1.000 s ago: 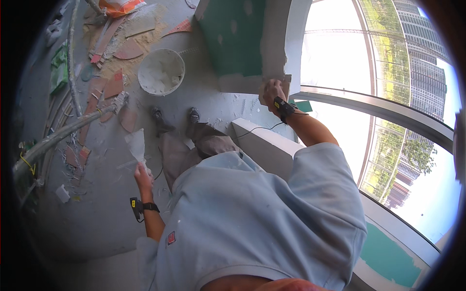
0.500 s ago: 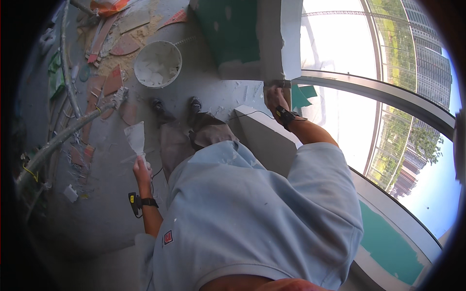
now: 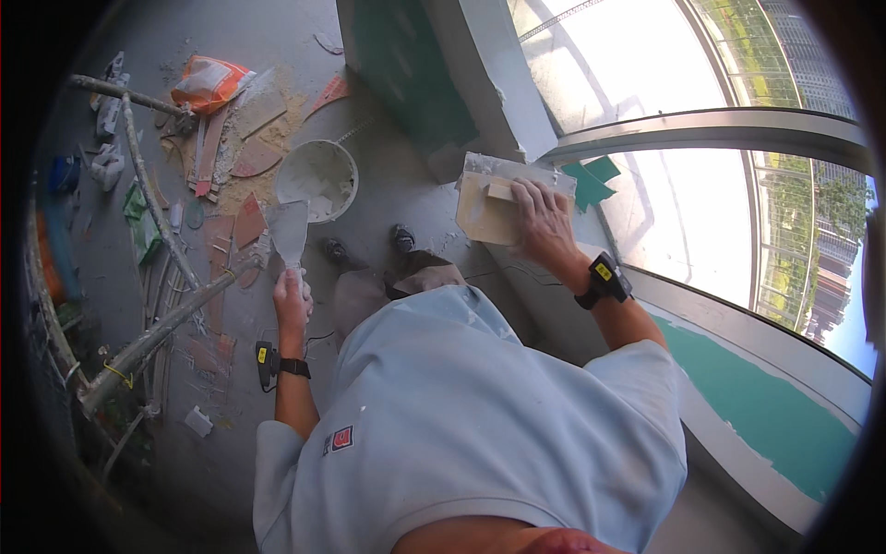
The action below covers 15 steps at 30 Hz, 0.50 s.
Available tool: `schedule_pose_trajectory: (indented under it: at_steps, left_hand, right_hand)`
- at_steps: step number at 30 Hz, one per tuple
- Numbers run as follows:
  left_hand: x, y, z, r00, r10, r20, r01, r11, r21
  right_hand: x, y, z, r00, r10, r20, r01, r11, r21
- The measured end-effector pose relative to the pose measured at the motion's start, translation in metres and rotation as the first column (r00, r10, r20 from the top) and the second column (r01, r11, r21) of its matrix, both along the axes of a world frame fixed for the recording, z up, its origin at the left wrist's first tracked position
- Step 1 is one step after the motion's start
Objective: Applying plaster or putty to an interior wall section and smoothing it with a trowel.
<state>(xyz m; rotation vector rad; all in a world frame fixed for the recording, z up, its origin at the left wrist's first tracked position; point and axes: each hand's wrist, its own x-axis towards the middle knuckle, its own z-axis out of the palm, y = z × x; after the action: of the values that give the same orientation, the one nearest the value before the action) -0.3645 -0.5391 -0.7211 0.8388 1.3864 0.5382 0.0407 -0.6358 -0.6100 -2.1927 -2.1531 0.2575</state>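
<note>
My left hand (image 3: 292, 295) grips a wide putty knife (image 3: 288, 228), its pale, smeared blade pointing up and away from my body, over the floor near a white bucket (image 3: 332, 184) with white compound inside. My right hand (image 3: 549, 226) is closed on the handle of a flat beige trowel (image 3: 486, 212), with white compound along its far edge, held just in front of a white-edged, green-faced boxed wall section (image 3: 501, 92). A black device is strapped to each of my wrists.
Metal tubes (image 3: 166, 323) and board scraps (image 3: 251, 224) lie at left with an orange-and-white sack (image 3: 203, 85). A low wall ledge (image 3: 757, 397) with a green patch runs along the window (image 3: 683, 212) at right. My feet stand on the grey floor (image 3: 185, 462).
The view has shifted. My right hand has come away from the boxed section's lower edge, bringing the trowel into full view. My left hand still holds the putty knife, now nearer the bucket.
</note>
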Motion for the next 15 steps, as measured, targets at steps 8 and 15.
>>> schedule_pose_trajectory:
  at_steps: [8, 15]
  left_hand:
    - [0.076, 0.057, 0.078, 0.929, -0.257, 0.265, 0.141, 0.911, 0.388]
    - [0.112, 0.059, 0.136, 0.701, -0.584, 0.41, 0.439, 0.806, 0.397]
  right_hand:
    - [0.005, 0.02, 0.06, 0.823, 0.255, -0.507, 0.072, 0.839, 0.539]
    - [-0.011, 0.087, 0.103, -0.236, 0.712, -0.661, 0.413, 0.689, 0.595]
